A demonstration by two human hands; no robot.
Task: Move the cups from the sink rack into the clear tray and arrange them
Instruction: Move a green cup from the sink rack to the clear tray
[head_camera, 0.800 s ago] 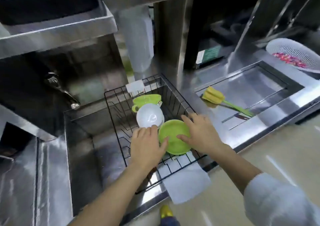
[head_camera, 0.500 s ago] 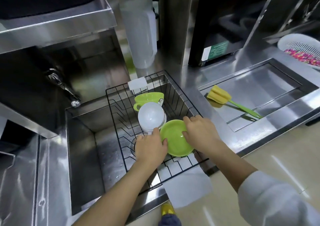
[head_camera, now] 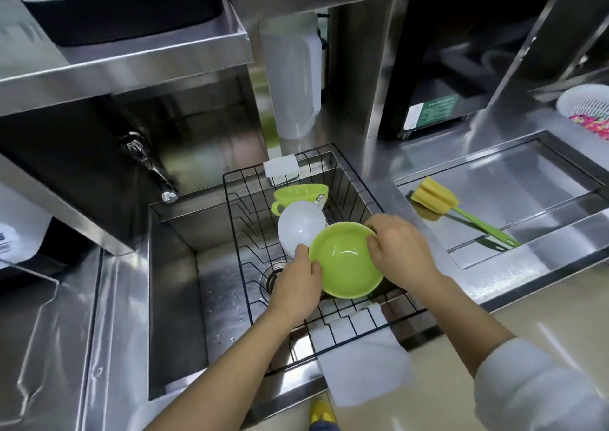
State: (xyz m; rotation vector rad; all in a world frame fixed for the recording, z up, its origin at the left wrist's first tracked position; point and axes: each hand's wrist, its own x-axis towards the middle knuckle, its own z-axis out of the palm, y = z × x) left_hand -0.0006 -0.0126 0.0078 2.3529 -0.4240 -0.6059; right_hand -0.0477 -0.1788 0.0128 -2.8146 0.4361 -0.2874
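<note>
A black wire rack (head_camera: 237, 232) sits in the steel sink (head_camera: 174, 282). In it, a green bowl-shaped cup (head_camera: 344, 260) is tilted toward me, held at both edges: my left hand (head_camera: 296, 289) grips its left rim and my right hand (head_camera: 400, 249) grips its right rim. Behind it stands a white cup (head_camera: 298, 227) on edge, and further back a green cup with a handle (head_camera: 298, 193). No clear tray is in view.
A faucet (head_camera: 148, 163) juts over the sink's back left. A yellow sponge brush with a green handle (head_camera: 438, 198) lies in the recessed drainboard at right. A white basket (head_camera: 586, 109) sits far right. A white cloth (head_camera: 365, 368) hangs over the rack's near edge.
Both hands have taken the green cup by its rims and raised it slightly, tilting it toward me. The camera view has shifted a little.
</note>
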